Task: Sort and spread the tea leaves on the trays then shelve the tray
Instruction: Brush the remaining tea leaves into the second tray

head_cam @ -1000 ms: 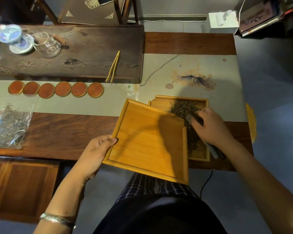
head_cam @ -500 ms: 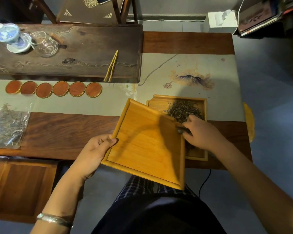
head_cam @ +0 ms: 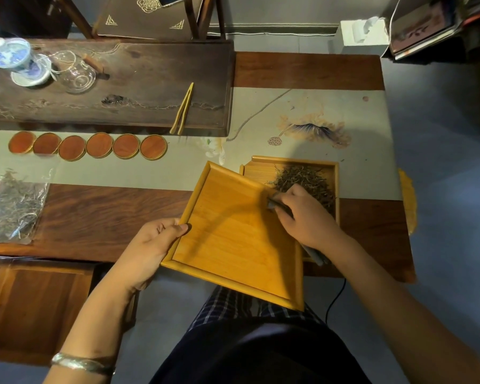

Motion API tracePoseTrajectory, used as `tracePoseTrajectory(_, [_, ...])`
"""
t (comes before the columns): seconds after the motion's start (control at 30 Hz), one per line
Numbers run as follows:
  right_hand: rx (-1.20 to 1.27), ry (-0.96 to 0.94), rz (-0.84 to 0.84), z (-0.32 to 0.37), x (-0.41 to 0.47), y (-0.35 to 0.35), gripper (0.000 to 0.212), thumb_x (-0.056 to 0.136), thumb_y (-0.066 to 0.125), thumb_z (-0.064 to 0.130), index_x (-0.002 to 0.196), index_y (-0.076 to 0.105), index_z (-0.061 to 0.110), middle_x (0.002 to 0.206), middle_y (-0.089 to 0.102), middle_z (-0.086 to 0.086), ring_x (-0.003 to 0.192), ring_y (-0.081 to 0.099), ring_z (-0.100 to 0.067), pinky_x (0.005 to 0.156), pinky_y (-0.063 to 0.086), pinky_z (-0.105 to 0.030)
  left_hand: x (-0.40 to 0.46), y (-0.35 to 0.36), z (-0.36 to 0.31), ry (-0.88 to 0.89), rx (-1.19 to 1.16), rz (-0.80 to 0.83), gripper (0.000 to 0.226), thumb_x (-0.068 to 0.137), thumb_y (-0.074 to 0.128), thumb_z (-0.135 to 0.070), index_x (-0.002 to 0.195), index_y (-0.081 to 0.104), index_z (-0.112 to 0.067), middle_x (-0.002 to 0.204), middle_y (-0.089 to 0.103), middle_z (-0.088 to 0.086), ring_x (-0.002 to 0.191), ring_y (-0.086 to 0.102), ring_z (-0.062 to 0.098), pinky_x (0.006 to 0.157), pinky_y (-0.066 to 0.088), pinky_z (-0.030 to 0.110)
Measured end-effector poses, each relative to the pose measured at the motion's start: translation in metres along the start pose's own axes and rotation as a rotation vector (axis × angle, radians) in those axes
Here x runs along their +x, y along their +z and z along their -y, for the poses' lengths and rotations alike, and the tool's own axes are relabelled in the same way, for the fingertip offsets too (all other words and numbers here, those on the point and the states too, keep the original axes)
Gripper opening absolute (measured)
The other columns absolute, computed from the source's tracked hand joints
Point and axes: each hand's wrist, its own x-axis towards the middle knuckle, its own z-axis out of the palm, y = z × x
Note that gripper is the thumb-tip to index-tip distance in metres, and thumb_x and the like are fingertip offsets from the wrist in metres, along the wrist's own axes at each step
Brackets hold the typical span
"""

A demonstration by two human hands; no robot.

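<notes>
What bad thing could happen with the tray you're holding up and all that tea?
1. The empty tray is tilted and held only by the left hand at one edge, partly off the table; it might slip toward the lap.
2. The right hand drags a dark tool through the tea leaves toward the tray edges, so leaves could spill between the trays.
</notes>
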Motion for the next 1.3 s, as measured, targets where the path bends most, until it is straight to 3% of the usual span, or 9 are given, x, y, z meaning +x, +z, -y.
tracePoseTrajectory(0.07, [-0.037,0.035,0.035,-0.003,0.006,0.002,0.029,0.096,0.049,0.029,0.117,0.059,0.012,0.1,0.044,0.001,0.077,0.052,-0.012,0.069,0.052,-0.032,0.0,0.0,-0.001,0.01,0.03,0.004,0.031,0.098,0.049,-0.02,0.083,0.07,-0.003,0.072,0.068,0.015,0.066,0.061,0.025,0.063,0.051,0.022])
tracePoseTrajectory(0.2, [-0.084,0.066,0.035,-0.016,0.008,0.0,0.025,0.096,0.048,0.028,0.112,0.061,0.012,0.096,0.043,0.001,0.073,0.05,-0.011,0.063,0.048,-0.029,0.001,-0.005,0.002,0.013,0.037,-0.011,0.031,0.099,0.048,-0.019,0.095,0.068,0.004,0.087,0.066,0.034,0.075,0.062,0.032,0.072,0.051,0.032])
tracePoseTrajectory(0.4, [-0.005,0.166,-0.065,-0.028,0.001,-0.011,0.027,0.097,0.05,0.027,0.117,0.061,0.012,0.103,0.049,-0.005,0.082,0.052,-0.016,0.068,0.045,-0.029,-0.001,-0.007,0.006,0.001,-0.043,-0.024,0.032,0.095,0.049,-0.02,0.102,0.068,0.005,0.095,0.071,0.026,0.079,0.067,0.03,0.071,0.056,0.025])
tracePoseTrajectory(0.57, [0.263,0.12,-0.031,-0.01,-0.013,-0.021,0.021,0.09,0.054,0.037,0.084,0.065,0.02,0.092,0.054,0.004,0.074,0.055,-0.013,0.061,0.046,-0.027,0.002,-0.009,0.005,0.006,-0.039,-0.033,0.03,0.098,0.047,-0.014,0.095,0.068,0.006,0.082,0.071,0.019,0.071,0.065,0.026,0.065,0.054,0.021])
tracePoseTrajectory(0.63, [0.308,0.083,0.073,-0.001,-0.02,-0.018,0.015,0.087,0.054,0.04,0.088,0.065,0.03,0.093,0.054,0.008,0.073,0.055,-0.01,0.059,0.045,-0.025,0.002,-0.009,0.004,0.008,-0.042,-0.038,0.03,0.098,0.047,-0.015,0.097,0.068,0.007,0.085,0.07,0.022,0.072,0.064,0.027,0.065,0.053,0.022])
tracePoseTrajectory(0.73, [0.301,0.043,0.126,0.004,-0.024,-0.001,0.02,0.092,0.056,0.031,0.108,0.067,0.026,0.096,0.052,0.011,0.078,0.053,-0.004,0.064,0.04,-0.018,0.002,-0.009,0.003,0.017,-0.05,-0.048,0.029,0.097,0.047,-0.015,0.098,0.068,0.005,0.088,0.07,0.024,0.073,0.064,0.027,0.065,0.054,0.021])
tracePoseTrajectory(0.93, [0.126,0.118,-0.006,-0.011,-0.013,0.015,0.031,0.097,0.049,0.029,0.122,0.059,0.014,0.101,0.046,0.004,0.08,0.049,-0.004,0.066,0.035,-0.015,-0.003,-0.014,0.008,0.037,-0.003,-0.014,0.034,0.093,0.05,-0.027,0.098,0.069,0.001,0.081,0.071,0.02,0.074,0.065,0.026,0.068,0.054,0.023])
tracePoseTrajectory(1.17, [0.13,0.17,-0.103,-0.017,-0.009,-0.001,0.022,0.096,0.049,0.031,0.106,0.062,0.017,0.097,0.05,-0.001,0.075,0.05,-0.008,0.062,0.041,-0.022,-0.004,-0.01,0.014,0.032,-0.031,-0.013,0.03,0.096,0.048,-0.023,0.095,0.071,-0.003,0.085,0.073,0.018,0.073,0.067,0.024,0.068,0.054,0.023])
tracePoseTrajectory(1.3, [0.25,0.097,0.042,-0.003,-0.028,-0.02,0.017,0.088,0.052,0.043,0.087,0.063,0.031,0.094,0.054,0.009,0.072,0.054,-0.005,0.059,0.045,-0.02,-0.002,-0.009,0.018,0.047,-0.001,-0.067,0.03,0.1,0.046,-0.016,0.096,0.067,0.005,0.084,0.067,0.029,0.074,0.06,0.029,0.069,0.049,0.03])
